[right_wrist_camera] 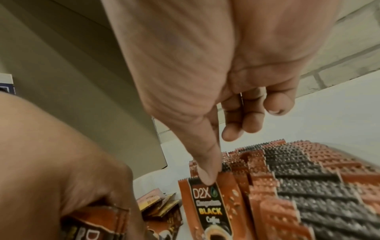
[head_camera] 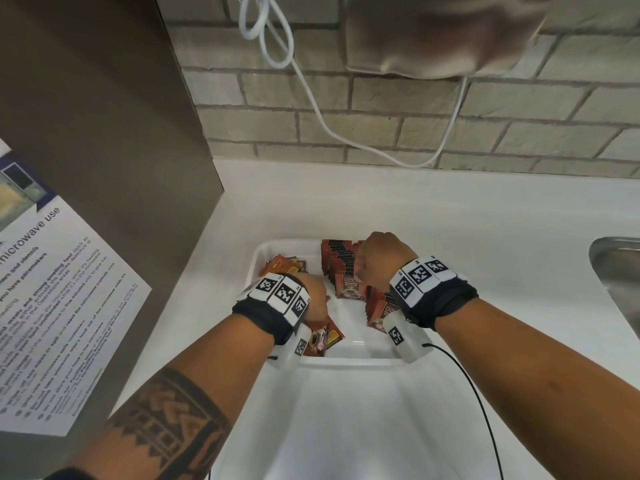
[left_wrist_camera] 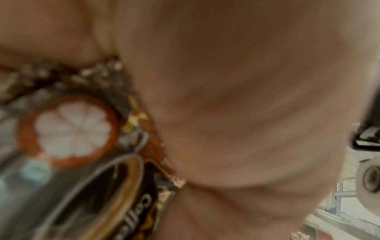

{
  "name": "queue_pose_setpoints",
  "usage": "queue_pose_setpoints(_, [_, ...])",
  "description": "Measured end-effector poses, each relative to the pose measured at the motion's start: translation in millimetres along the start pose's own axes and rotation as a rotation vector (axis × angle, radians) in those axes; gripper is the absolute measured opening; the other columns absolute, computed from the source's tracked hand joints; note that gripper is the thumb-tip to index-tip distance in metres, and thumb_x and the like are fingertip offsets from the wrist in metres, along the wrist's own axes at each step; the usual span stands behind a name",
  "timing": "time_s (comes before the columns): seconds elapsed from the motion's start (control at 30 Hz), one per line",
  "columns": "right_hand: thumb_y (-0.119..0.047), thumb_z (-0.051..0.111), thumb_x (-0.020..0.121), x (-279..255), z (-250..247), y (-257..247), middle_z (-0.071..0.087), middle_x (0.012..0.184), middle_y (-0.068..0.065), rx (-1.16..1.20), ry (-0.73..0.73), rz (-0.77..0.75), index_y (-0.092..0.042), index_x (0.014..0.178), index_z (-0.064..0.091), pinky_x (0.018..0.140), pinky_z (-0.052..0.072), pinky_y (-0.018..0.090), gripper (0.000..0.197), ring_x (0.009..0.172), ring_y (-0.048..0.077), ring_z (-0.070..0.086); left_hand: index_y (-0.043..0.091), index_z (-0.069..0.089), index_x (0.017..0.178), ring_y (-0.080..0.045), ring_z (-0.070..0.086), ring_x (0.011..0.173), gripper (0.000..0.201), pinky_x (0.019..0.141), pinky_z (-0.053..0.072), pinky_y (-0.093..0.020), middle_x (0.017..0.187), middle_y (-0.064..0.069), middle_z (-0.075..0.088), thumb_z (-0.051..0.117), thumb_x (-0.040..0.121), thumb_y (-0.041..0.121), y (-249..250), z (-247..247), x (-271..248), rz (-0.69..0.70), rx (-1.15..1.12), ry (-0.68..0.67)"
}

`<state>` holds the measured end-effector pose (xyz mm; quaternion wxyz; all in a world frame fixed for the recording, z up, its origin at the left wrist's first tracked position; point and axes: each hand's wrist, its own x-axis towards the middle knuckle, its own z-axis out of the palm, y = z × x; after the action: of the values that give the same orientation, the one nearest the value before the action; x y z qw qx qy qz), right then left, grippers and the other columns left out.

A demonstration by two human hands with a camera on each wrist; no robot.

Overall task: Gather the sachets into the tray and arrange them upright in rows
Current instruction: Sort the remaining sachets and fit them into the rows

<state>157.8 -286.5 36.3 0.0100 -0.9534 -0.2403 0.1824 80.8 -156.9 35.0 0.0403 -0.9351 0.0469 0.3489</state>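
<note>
A white tray [head_camera: 346, 363] sits on the white counter. Red-and-black coffee sachets [head_camera: 341, 261] stand upright in a row along its far right; a second short row [head_camera: 381, 306] stands by my right wrist. My right hand [head_camera: 381, 258] hovers over the row [right_wrist_camera: 298, 186]. Its thumb [right_wrist_camera: 207, 170] lies on the top of the front D2X sachet [right_wrist_camera: 207, 207], apparently pinching it; the other fingers curl above. My left hand [head_camera: 313, 299] is low in the tray's left half, gripping sachets [right_wrist_camera: 96, 224] against its palm [left_wrist_camera: 236, 97]. One shows a fruit picture [left_wrist_camera: 72, 133]. Loose sachets [head_camera: 285, 265] lie at the far left.
A steel appliance side [head_camera: 104, 133] with a microwave notice [head_camera: 52, 289] rises on the left. A steel sink [head_camera: 616, 271] is at the right edge. A white cable [head_camera: 311, 98] hangs on the brick wall behind, and a black wire [head_camera: 478, 393] runs from my right wrist.
</note>
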Motion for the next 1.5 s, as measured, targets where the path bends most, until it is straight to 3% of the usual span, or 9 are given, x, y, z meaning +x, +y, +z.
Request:
queue_pose_setpoints(0.1, [-0.019,0.062,0.087,4,2,0,0.069,0.094,0.002,0.009,-0.006,0.011,-0.011,0.093,0.074,0.076,0.060,0.032,0.015,0.087,0.019,0.067,0.004,0.053,0.137,-0.027,0.056,0.123,0.040,0.100,0.045,-0.032,0.134,-0.012,0.060,0.048,0.103,0.023,-2,-3,1,0.003,-0.001,0.019])
queue_pose_setpoints(0.17, [-0.018,0.061,0.088,6,4,0,0.070,0.093,0.002,-0.007,-0.013,0.011,-0.012,0.092,0.074,0.078,0.060,0.032,0.015,0.086,0.019,0.067,0.005,0.062,0.120,-0.026,0.063,0.100,0.028,0.083,0.050,-0.030,0.107,-0.008,0.066,0.050,0.100,0.020,-2,-3,3,0.001,-0.065,0.033])
queue_pose_setpoints(0.27, [-0.016,0.060,0.087,7,5,-1,0.071,0.094,0.001,-0.032,-0.023,0.011,-0.013,0.090,0.075,0.079,0.060,0.033,0.016,0.086,0.018,0.067,0.008,0.064,0.092,-0.017,0.054,0.070,0.016,0.066,0.046,-0.026,0.076,-0.002,0.055,0.052,0.096,0.018,0,2,14,0.027,-0.118,0.041])
queue_pose_setpoints(0.4, [-0.018,0.059,0.088,6,5,0,0.071,0.094,0.001,-0.006,-0.028,0.017,-0.012,0.092,0.075,0.080,0.059,0.033,0.018,0.088,0.019,0.068,0.009,0.066,0.120,-0.015,0.056,0.071,0.030,0.061,0.045,-0.023,0.088,-0.005,0.063,0.054,0.094,0.019,9,5,24,0.080,-0.121,-0.003])
queue_pose_setpoints(0.53, [-0.016,0.059,0.087,6,4,0,0.072,0.093,0.001,0.023,-0.033,0.025,-0.011,0.091,0.075,0.080,0.060,0.034,0.018,0.088,0.018,0.068,0.014,0.057,0.137,-0.018,0.061,0.084,0.044,0.069,0.050,-0.025,0.108,-0.006,0.067,0.055,0.093,0.018,13,5,30,0.095,-0.108,-0.030])
queue_pose_setpoints(1.03, [-0.017,0.061,0.090,-10,-8,7,0.070,0.104,0.003,0.066,0.011,0.008,-0.011,0.099,0.074,0.088,0.057,0.036,0.017,0.097,0.021,0.065,0.010,0.062,0.130,-0.018,0.060,0.080,0.037,0.071,0.050,-0.025,0.101,-0.006,0.067,0.057,0.095,0.019,12,7,32,0.080,-0.174,-0.010])
queue_pose_setpoints(1.17, [-0.014,0.059,0.089,-15,-16,9,0.071,0.101,0.002,0.100,0.032,0.017,-0.013,0.094,0.076,0.088,0.056,0.036,0.017,0.095,0.021,0.066,0.003,0.068,0.117,-0.017,0.059,0.067,0.027,0.050,0.048,-0.018,0.082,-0.005,0.064,0.060,0.093,0.014,2,6,22,0.072,-0.325,-0.003])
queue_pose_setpoints(1.3, [-0.016,0.061,0.091,-24,-23,7,0.071,0.103,0.001,0.155,0.048,0.006,-0.017,0.094,0.076,0.088,0.054,0.032,0.016,0.098,0.020,0.065,0.006,0.071,0.109,-0.018,0.062,0.072,0.024,0.060,0.050,-0.023,0.091,-0.009,0.072,0.066,0.089,0.018,-2,5,17,0.063,-0.354,0.042])
queue_pose_setpoints(1.5, [-0.016,0.061,0.092,-31,-26,4,0.070,0.106,-0.002,0.210,0.057,0.005,-0.020,0.095,0.075,0.091,0.053,0.031,0.015,0.101,0.019,0.064,0.003,0.072,0.112,-0.023,0.060,0.072,0.029,0.057,0.045,-0.023,0.086,-0.010,0.067,0.062,0.087,0.012,-3,1,12,0.073,-0.493,-0.011])
